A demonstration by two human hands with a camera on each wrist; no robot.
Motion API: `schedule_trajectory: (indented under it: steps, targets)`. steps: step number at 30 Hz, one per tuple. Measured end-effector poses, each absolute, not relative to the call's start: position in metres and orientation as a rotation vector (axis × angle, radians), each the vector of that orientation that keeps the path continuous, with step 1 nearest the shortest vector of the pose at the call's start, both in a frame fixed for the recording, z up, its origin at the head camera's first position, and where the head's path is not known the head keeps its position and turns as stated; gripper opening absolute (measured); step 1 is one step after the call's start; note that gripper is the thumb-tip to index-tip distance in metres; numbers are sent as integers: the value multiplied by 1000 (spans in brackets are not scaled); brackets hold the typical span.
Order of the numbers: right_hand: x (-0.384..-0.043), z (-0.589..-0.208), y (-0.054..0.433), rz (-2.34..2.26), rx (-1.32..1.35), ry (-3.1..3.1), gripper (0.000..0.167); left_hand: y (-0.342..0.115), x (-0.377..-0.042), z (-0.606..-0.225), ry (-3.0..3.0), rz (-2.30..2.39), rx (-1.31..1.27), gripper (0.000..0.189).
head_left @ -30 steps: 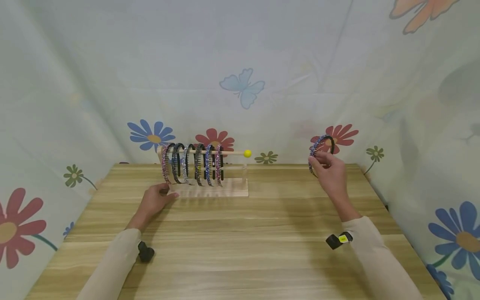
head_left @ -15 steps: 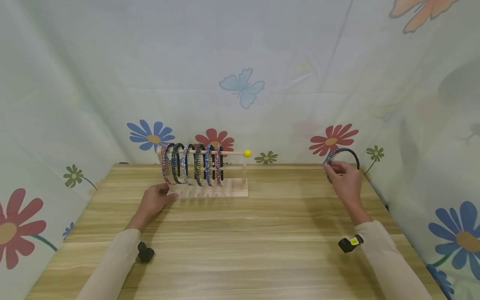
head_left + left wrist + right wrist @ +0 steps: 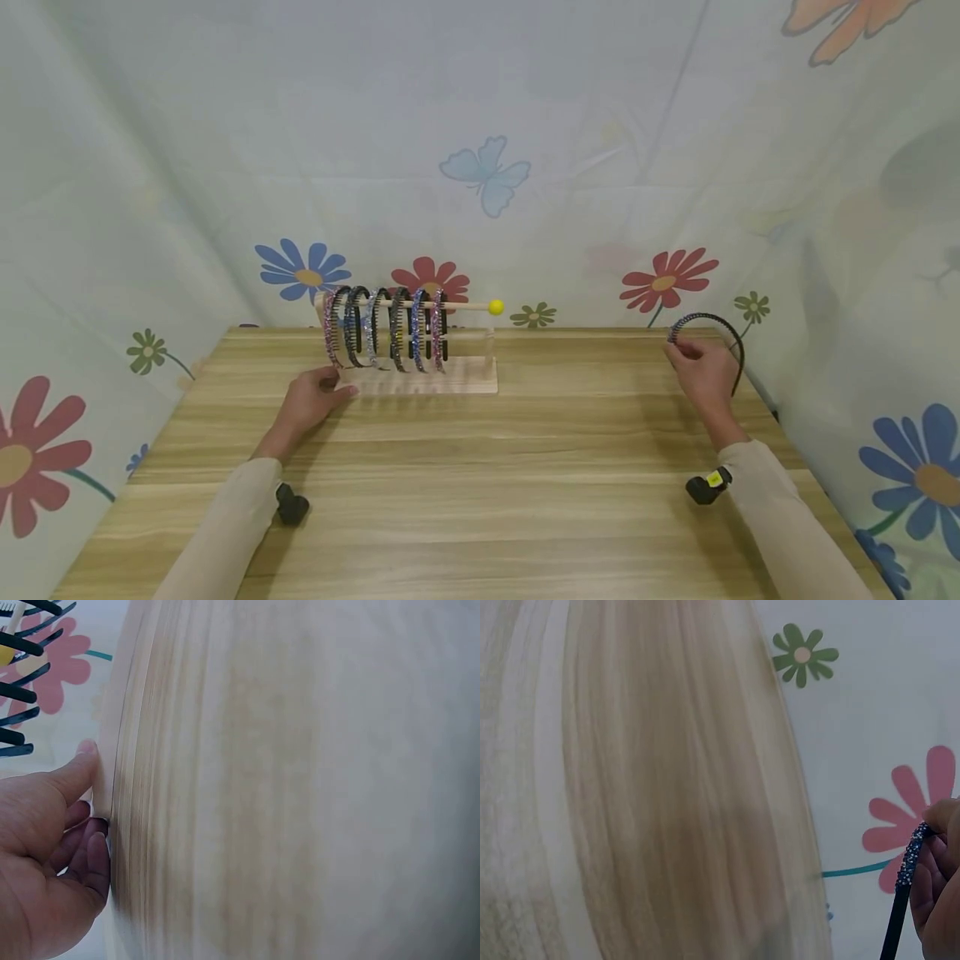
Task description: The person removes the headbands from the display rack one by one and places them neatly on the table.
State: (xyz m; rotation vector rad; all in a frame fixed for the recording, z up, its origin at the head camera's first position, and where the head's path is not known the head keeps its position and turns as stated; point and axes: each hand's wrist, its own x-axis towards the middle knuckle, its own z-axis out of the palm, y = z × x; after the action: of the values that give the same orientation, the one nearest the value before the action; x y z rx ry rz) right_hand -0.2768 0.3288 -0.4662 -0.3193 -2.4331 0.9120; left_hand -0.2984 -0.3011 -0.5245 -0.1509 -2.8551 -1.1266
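Note:
My right hand (image 3: pixel 707 375) pinches a glittery blue and black toothed headband (image 3: pixel 703 316) by one end, raised near the table's right back corner. In the right wrist view the headband's sequined end (image 3: pixel 907 866) sits between thumb and fingers, its black part pointing down. At left, my left hand (image 3: pixel 309 398) grips the near left corner of a wooden headband rack (image 3: pixel 468 379), thumb on its base and fingers curled at the side. Several glittery headbands hang in a row on the rack's rod, from a pink one (image 3: pixel 328 333) at left to another pink one (image 3: pixel 437 333) at right.
The rod ends in a yellow ball (image 3: pixel 496 307), with bare rod between it and the last headband. A wood-grain table (image 3: pixel 480 492) lies beneath. Flowered cloth (image 3: pixel 570 208) stands behind the table and at both sides.
My right hand has moved right and slightly down with the headband, which has turned so its arch faces me more. The left hand and the rack have stayed still.

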Motion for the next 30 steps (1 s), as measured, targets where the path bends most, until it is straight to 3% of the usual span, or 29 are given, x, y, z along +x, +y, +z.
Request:
schedule_trajectory:
  steps: [30]
  targets:
    - [-303, -508, 366, 810, -237, -2560, 22, -299, -298, -524, -2853, -1143, -134, 59]
